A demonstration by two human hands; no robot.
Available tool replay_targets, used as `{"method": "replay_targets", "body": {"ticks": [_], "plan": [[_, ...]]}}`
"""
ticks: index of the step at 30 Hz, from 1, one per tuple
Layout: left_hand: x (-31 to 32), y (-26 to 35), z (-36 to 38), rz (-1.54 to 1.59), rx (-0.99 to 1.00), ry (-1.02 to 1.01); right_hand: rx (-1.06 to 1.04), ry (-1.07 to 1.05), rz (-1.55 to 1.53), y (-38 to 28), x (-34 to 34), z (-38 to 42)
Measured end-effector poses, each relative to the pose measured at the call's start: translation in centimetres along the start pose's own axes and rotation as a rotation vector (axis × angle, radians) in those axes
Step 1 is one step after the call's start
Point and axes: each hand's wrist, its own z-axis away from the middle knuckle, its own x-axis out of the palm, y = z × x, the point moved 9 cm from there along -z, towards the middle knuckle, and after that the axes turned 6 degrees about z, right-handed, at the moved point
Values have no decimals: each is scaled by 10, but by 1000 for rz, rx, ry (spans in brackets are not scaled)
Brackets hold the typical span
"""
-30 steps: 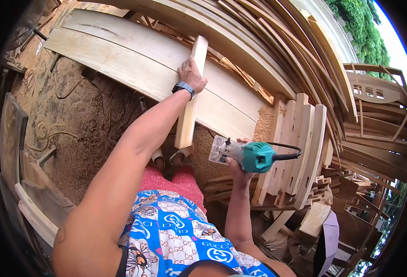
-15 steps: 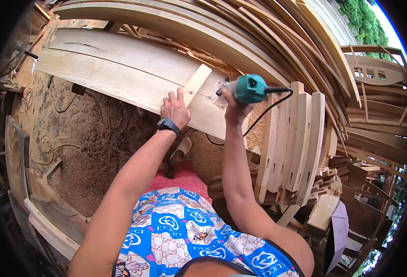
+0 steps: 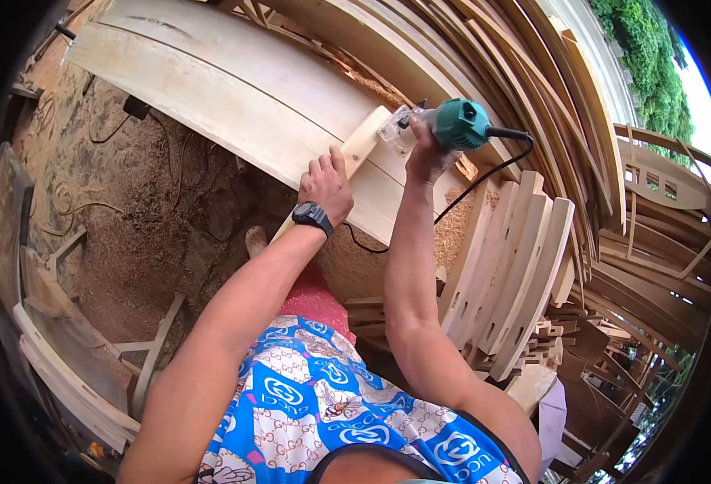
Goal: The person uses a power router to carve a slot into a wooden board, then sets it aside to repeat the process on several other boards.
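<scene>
My left hand (image 3: 327,189) is closed around a pale strip of wood (image 3: 365,145) that lies across the plank bench top (image 3: 234,97). The strip's far end points away from me, and its near end shows below my wrist. In my right hand (image 3: 432,157) is a green trim router (image 3: 462,123), held tilted by its body. Its clear plastic base (image 3: 398,129) is right at the strip's right edge near the far end. The router bit does not show clearly.
Several slotted wooden pieces (image 3: 508,274) stand stacked at the right. Long curved boards (image 3: 525,89) are piled behind the bench. A black cord (image 3: 484,177) trails from the router. Sawdust and loose cables (image 3: 65,202) cover the ground at the left.
The router has come up to the strip's right edge, from a small gap away. The strip's near end now shows past my left wrist. My view has turned slightly.
</scene>
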Motion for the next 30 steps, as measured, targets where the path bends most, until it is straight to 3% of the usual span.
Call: {"method": "replay_targets", "body": {"ticks": [5,30], "plan": [[2,-2,-2,57,28,28,-5,-43,145,4,5,-6],[1,-2,0,17,19,102,58,-91,127,6,41,-21]]}}
